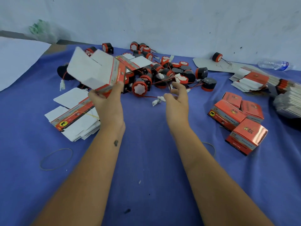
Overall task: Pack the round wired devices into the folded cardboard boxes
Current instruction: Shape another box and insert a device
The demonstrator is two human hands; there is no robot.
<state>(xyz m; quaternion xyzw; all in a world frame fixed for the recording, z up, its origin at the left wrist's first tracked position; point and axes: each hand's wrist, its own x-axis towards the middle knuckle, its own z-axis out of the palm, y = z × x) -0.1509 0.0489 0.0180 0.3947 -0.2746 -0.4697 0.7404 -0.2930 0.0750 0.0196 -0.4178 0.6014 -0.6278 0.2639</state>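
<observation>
A heap of round red-and-black wired devices (164, 74) lies on the blue cloth (146, 160) at the centre back. My left hand (107, 101) grips an unfolded red-and-white cardboard box (96, 70) by its lower edge, held up in front of the heap with its white flaps spread. My right hand (177, 97) hovers just in front of the heap with fingers relaxed and spread, holding nothing, close to a white connector (158, 100) on a red wire.
A stack of flat box blanks (73, 116) lies at the left. Several closed red boxes (239, 119) stand at the right, with more flat blanks (250, 80) behind them. Rubber bands (56, 159) lie on the cloth. A plastic bottle (273, 64) rests by the wall.
</observation>
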